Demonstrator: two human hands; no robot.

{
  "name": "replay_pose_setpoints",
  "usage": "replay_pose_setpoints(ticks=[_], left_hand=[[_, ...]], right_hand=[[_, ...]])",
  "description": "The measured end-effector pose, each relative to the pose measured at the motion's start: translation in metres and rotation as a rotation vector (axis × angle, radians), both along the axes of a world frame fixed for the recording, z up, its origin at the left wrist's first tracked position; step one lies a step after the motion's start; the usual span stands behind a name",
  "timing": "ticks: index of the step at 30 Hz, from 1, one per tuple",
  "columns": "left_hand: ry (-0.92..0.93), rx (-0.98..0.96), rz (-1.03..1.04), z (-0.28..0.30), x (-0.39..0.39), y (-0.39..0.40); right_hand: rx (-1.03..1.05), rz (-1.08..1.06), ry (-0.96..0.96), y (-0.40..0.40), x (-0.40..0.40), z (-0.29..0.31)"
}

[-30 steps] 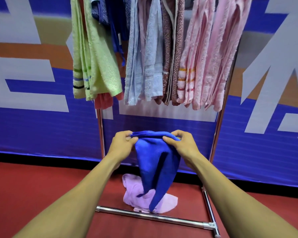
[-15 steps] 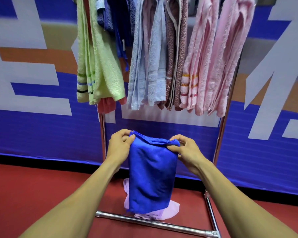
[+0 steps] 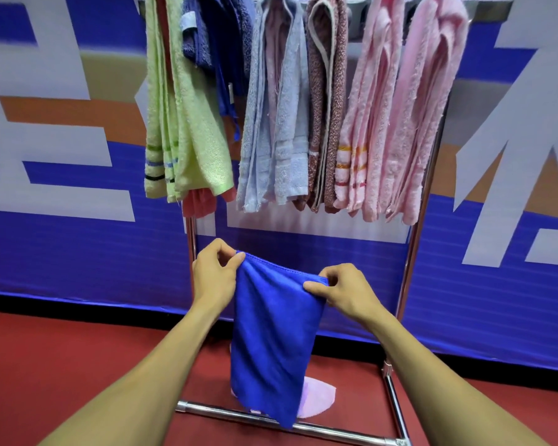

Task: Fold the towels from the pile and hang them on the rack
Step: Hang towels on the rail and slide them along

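Plainly, you held the blue towel point(image 3: 273, 336) up in front of the rack point(image 3: 414, 252), well below the hanging row, with its lower end dangling over the rack's bottom bar. Your left hand point(image 3: 215, 278) pinched the top left corner between thumb and fingers, and your right hand point(image 3: 342, 291) pinched the top right corner the same way, so each grip was clenched on cloth, not released.

The towel looked thin, light and limp; it sagged between your hands and fell in soft creases, so it would likely fold wherever you let it. Those top corners seemed the right places to hold, since a pinch lower down would probably let the top edge flop over. It did not look slippery, and nothing about it looked fragile.

A pale pink towel point(image 3: 316, 397) lay on the floor behind the blue one, mostly hidden by it; how many remained in that pile could not be told.

Above, the green towels point(image 3: 187, 123), light blue towels point(image 3: 271, 140) and pink towels point(image 3: 400, 123) crowded the top of the rack, leaving little bare rail in view. The red floor point(image 3: 62, 365) ran back to a blue printed wall point(image 3: 78, 252) close behind the rack.
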State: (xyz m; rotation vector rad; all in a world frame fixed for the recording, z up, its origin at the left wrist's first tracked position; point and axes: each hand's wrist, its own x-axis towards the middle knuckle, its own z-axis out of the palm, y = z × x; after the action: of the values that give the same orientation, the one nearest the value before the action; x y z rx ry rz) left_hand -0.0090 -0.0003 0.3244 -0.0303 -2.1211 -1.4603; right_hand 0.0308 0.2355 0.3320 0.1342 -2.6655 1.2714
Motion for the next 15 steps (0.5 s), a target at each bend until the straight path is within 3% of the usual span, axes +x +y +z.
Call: replay_pose_setpoints(ticks=[4, 7, 15], left_hand=[[-0.024, 0.015, 0.062, 0.001, 0.0, -0.003], [-0.052, 0.03, 0.097, -0.002, -0.006, -0.008], [-0.112, 0.08, 0.207, -0.011, -0.02, -0.028]], right_hand=[[0.157, 0.065, 0.11, -0.004, 0.003, -0.002], [0.178, 0.158, 0.062, -0.006, 0.003, -0.005], [0.24, 0.006, 0.003, 0.004, -0.001, -0.01]])
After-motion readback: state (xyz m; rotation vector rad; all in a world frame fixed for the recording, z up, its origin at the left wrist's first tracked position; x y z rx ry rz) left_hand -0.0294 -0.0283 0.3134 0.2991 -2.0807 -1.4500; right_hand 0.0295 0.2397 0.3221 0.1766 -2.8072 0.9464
